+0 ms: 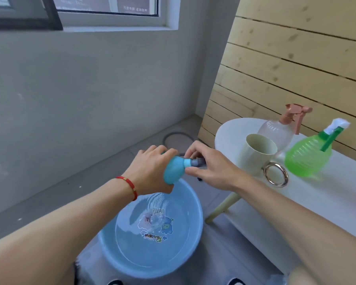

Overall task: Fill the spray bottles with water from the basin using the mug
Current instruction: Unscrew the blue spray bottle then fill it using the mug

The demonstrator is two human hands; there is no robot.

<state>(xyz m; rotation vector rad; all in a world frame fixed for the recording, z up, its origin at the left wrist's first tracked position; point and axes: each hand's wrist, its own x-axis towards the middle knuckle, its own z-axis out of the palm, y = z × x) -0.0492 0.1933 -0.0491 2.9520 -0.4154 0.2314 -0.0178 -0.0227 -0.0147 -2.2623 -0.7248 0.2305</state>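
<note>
Three spray bottles (176, 169): one blue, gripped by left hand (152, 169), right hand (212, 169) pinching its cap (197, 162).

A white table (308, 194) stands against a wooden slat wall (296, 58) below a window (107, 9).

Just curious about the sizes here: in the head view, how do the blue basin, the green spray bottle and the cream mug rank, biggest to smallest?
1. Round blue plastic basin, by far the largest.
2. Ribbed green plastic spray bottle.
3. Cream plastic mug, though it looks nearly as big as the bottle, so their order is unsure.
</note>
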